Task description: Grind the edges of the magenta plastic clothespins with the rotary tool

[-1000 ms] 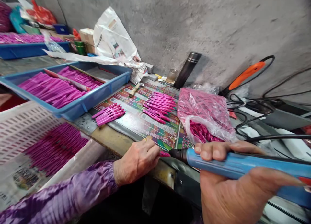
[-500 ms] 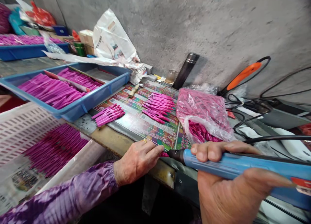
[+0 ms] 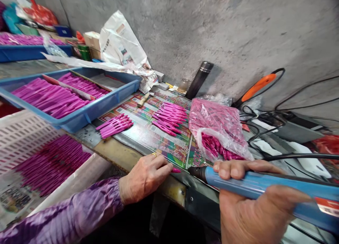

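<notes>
My left hand (image 3: 148, 177) is closed at the edge of the bench, pinching a slim pink tweezer-like piece (image 3: 176, 170) whose tip pokes out past the fingers. My right hand (image 3: 250, 205) is wrapped round a blue electric screwdriver (image 3: 246, 180) with a black nose, held almost level. The nose is a short gap to the right of the pink tip. Beyond my hands, two groups of similar pink pieces lie on a printed sheet (image 3: 159, 148): a smaller bunch (image 3: 115, 125) on the left and a larger bunch (image 3: 171, 117) in the middle.
A blue divided tray (image 3: 74, 125) of pink pieces stands on the left, above a white basket (image 3: 31, 131) with more. Right of the bunches lies a plastic bag (image 3: 219, 120) of pink parts. A small hammer (image 3: 144, 100), a dark cylinder (image 3: 200, 79) and cables (image 3: 261, 120) sit nearby.
The screwdriver's nose has drawn back to the right, away from the pink piece, and more of that piece's tip shows. The whole view has shifted slightly.
</notes>
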Motion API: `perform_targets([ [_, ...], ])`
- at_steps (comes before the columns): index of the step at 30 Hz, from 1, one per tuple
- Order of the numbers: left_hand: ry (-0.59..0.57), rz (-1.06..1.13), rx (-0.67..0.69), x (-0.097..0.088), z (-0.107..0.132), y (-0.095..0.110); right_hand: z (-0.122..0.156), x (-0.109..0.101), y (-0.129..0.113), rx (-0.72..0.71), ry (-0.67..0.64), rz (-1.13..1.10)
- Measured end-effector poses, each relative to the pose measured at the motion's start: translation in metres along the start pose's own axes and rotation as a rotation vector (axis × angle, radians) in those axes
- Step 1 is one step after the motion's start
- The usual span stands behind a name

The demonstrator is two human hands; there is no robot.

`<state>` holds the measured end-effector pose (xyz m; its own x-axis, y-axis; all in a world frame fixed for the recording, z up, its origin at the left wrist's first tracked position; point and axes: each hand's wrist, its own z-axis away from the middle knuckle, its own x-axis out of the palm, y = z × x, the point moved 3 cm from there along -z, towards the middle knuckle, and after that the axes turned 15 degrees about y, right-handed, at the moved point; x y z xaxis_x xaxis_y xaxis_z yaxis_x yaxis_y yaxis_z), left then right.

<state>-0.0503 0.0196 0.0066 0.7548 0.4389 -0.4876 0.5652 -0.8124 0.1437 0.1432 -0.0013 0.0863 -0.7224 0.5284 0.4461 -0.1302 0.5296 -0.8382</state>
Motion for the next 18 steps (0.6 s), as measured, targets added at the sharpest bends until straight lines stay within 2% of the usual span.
perform_targets([
  [5, -0.048, -0.001, 0.017, 0.0, -0.001, 0.001, -0.007, -0.007, 0.009, -0.085, 0.0, 0.007],
  [12, -0.013, 0.009, -0.009, 0.004, 0.001, 0.001, -0.021, -0.006, 0.021, -0.201, 0.051, -0.013],
  [18, 0.007, 0.015, -0.02, 0.001, -0.002, 0.001, -0.029, -0.005, 0.027, -0.213, 0.099, 0.007],
])
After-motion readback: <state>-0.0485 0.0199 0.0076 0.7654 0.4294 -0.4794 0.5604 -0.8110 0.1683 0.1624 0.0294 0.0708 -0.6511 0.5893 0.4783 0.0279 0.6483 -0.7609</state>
